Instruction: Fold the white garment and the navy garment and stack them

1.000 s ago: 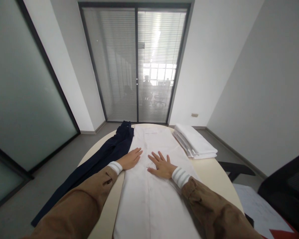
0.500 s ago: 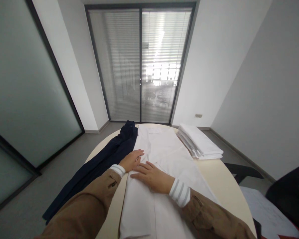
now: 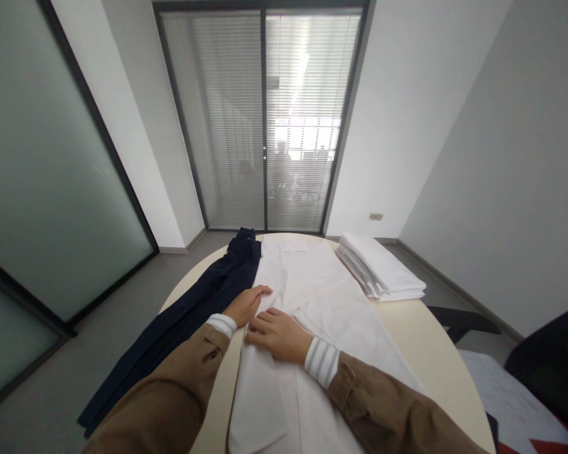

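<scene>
White garment (image 3: 322,277): long, laid flat along the middle of a round table (image 3: 440,359), reaching from the near edge to the far edge. One fold crosses it on a slant just right of the hands. A faint rectangular patch sits near its far end, too small to read.

Left hand (image 3: 247,304): palm down, fingers stretched out and together, resting on the left border of the garment where it meets the navy trousers (image 3: 208,296). Nothing is clasped; the hand lies spread and flat.

Right hand (image 3: 277,332): palm down on the garment, just beside the left hand and nearer the body, its fingers (image 3: 258,325) bent toward the garment's left border. Whether they pinch cloth there cannot be told.

Sleeves: brown, each ending in a white cuff with grey stripes.

Navy trousers: stretched lengthwise along the left of the garment, touching it at the far end, their near end hanging past the table rim.

Stack of folded white cloth (image 3: 383,268): on the far right of the table, apart from the garment.

Surroundings: sliding glass doors (image 3: 265,126) with slatted blinds behind the table; a wall socket (image 3: 375,216) low on the right wall; a black chair (image 3: 549,359) at right; a pale sheet with a red corner (image 3: 530,410) at lower right. No legible writing on any item.
</scene>
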The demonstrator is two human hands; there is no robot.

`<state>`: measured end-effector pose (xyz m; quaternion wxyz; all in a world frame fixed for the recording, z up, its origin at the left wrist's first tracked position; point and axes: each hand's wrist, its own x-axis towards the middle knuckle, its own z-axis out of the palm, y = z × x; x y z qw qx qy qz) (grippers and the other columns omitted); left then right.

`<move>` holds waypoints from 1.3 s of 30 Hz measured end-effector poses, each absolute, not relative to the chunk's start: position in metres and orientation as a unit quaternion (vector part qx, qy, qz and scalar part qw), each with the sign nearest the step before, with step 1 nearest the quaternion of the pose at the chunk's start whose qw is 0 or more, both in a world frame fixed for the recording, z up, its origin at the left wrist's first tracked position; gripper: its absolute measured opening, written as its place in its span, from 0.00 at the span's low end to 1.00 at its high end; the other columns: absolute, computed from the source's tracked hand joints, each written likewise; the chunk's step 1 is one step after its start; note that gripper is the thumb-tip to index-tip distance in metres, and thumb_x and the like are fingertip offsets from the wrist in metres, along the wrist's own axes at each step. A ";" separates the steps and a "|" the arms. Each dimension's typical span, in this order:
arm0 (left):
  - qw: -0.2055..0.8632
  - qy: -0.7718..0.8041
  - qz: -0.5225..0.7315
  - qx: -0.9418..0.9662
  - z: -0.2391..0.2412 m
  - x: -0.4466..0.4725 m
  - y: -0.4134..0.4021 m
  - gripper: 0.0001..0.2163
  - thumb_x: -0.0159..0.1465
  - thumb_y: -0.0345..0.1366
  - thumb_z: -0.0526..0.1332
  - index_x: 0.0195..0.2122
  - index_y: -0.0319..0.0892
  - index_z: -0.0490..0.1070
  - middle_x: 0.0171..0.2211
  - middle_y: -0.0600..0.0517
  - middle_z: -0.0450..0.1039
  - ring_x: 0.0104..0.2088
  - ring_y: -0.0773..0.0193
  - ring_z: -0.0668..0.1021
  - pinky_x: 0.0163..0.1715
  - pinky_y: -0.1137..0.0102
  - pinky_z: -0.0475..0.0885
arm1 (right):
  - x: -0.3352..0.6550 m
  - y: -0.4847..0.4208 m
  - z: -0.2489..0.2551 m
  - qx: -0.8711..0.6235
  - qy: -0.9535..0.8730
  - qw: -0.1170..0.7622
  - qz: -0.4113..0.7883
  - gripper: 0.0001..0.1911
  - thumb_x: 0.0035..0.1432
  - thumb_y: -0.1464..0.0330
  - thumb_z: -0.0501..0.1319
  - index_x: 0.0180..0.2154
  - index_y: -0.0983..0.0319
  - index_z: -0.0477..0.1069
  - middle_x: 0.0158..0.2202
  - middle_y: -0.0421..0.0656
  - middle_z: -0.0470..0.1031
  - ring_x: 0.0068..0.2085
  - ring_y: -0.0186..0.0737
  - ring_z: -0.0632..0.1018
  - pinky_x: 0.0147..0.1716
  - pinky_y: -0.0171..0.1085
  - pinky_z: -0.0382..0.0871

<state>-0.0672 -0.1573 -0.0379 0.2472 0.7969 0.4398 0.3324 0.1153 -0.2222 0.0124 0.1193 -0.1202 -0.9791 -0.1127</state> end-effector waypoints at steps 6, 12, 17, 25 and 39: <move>0.172 0.402 0.272 0.857 -0.040 -0.067 -0.158 0.16 0.70 0.36 0.50 0.56 0.41 0.69 0.59 0.46 0.70 0.63 0.57 0.67 0.66 0.57 0.58 | 0.121 -0.216 0.005 -0.106 -0.978 0.120 -0.130 0.09 0.71 0.71 0.50 0.41 0.63 0.68 0.37 0.43 0.73 0.39 0.38 0.72 0.39 0.39 0.62; 0.116 0.399 0.200 0.887 -0.043 -0.068 -0.158 0.17 0.71 0.36 0.52 0.59 0.43 0.67 0.66 0.47 0.61 0.68 0.56 0.60 0.67 0.53 0.53 | 0.121 -0.224 0.009 -0.100 -0.976 0.107 -0.162 0.10 0.71 0.70 0.50 0.48 0.60 0.67 0.40 0.44 0.73 0.41 0.41 0.72 0.35 0.39 0.63; 0.112 0.397 0.200 0.889 -0.039 -0.067 -0.159 0.17 0.71 0.36 0.51 0.59 0.44 0.67 0.65 0.47 0.62 0.67 0.57 0.61 0.67 0.54 0.55 | 0.115 -0.224 0.005 -0.098 -0.974 0.102 -0.179 0.10 0.69 0.74 0.50 0.38 0.65 0.69 0.38 0.46 0.72 0.39 0.41 0.72 0.35 0.39 0.64; 0.123 0.396 0.172 0.894 -0.027 -0.066 -0.167 0.20 0.69 0.40 0.56 0.62 0.44 0.65 0.67 0.46 0.60 0.68 0.54 0.58 0.67 0.53 0.53 | 0.122 -0.239 0.008 -0.160 -0.977 0.092 -0.107 0.09 0.68 0.74 0.51 0.43 0.65 0.70 0.40 0.47 0.72 0.41 0.42 0.73 0.36 0.39 0.67; 0.120 0.391 0.138 0.902 -0.022 -0.067 -0.169 0.33 0.64 0.56 0.59 0.66 0.45 0.59 0.69 0.44 0.53 0.70 0.48 0.54 0.67 0.52 0.49 | 0.157 -0.265 0.044 -0.066 -0.994 0.083 0.036 0.34 0.61 0.57 0.58 0.65 0.62 0.56 0.53 0.50 0.73 0.53 0.48 0.71 0.51 0.45 0.63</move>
